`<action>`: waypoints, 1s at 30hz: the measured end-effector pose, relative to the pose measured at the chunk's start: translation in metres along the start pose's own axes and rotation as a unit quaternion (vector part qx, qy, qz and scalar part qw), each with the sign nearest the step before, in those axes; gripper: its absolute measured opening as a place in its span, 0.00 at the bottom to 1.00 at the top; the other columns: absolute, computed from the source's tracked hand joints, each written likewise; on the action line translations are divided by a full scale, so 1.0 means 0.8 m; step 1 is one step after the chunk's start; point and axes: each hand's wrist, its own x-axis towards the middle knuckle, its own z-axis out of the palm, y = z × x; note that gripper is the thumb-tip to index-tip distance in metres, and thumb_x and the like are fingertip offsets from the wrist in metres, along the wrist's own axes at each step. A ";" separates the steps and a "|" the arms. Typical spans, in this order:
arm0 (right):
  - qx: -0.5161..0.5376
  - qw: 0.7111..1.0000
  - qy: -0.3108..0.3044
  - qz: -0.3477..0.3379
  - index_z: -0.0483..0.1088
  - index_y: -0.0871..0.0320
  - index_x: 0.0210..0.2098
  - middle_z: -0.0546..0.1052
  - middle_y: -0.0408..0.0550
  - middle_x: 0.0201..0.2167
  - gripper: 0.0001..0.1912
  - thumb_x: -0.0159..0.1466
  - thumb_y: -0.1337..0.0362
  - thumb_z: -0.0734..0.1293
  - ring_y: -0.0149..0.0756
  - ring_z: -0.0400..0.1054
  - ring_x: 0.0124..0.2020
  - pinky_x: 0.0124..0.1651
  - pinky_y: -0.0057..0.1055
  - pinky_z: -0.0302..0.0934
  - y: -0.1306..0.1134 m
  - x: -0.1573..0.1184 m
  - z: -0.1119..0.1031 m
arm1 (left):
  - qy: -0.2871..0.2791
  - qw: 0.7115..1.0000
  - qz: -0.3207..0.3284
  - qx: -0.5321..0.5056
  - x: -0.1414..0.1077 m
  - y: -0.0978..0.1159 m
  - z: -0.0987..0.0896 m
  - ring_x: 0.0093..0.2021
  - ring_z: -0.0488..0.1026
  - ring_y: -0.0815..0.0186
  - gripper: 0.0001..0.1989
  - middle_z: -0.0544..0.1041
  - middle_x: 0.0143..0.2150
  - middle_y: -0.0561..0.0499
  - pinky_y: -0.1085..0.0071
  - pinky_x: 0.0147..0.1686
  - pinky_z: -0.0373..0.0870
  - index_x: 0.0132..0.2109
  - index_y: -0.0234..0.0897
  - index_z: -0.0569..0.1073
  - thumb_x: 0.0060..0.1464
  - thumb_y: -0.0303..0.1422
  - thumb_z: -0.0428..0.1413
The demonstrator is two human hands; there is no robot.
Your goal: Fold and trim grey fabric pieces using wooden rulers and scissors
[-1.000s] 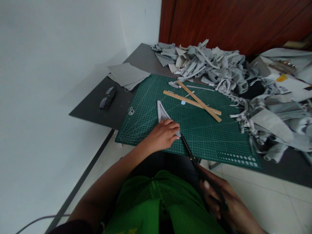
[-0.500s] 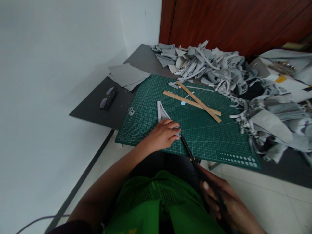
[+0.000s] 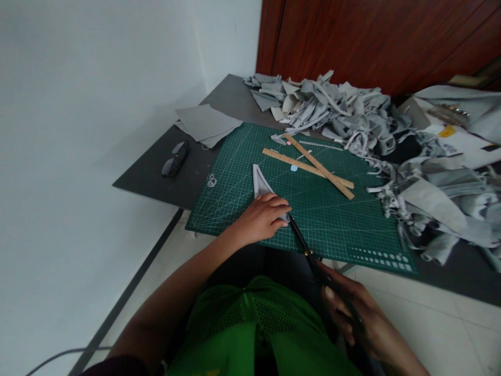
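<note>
The left hand [image 3: 261,219] presses its fingers on the gray fabric piece [image 3: 263,184], on the cutting mat [image 3: 230,194]; the right hand's fingers grip the black scissors [image 3: 306,246]. Because the blade tips lie beside the left fingertips, a slip could nick them.
</note>
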 end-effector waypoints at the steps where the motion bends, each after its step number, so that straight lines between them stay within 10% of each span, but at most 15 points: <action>1: -0.003 1.000 -0.001 0.000 0.58 0.57 0.74 0.58 0.31 0.16 0.46 0.65 0.42 0.70 0.24 0.47 0.14 0.15 0.22 0.50 0.000 0.001 0.000 | 0.001 1.000 0.001 -0.002 0.000 0.000 0.000 0.60 0.69 0.56 0.16 0.77 0.58 0.50 0.55 0.61 0.65 0.57 0.43 0.77 0.64 0.31 0.62; 30: -0.036 0.998 -0.047 -0.016 0.49 0.54 0.78 0.55 0.31 0.18 0.44 0.71 0.42 0.65 0.25 0.49 0.17 0.18 0.22 0.52 -0.003 0.002 0.000 | 0.018 1.000 -0.006 0.008 -0.002 -0.002 0.004 0.67 0.66 0.54 0.17 0.75 0.62 0.45 0.49 0.64 0.65 0.57 0.40 0.75 0.62 0.32 0.64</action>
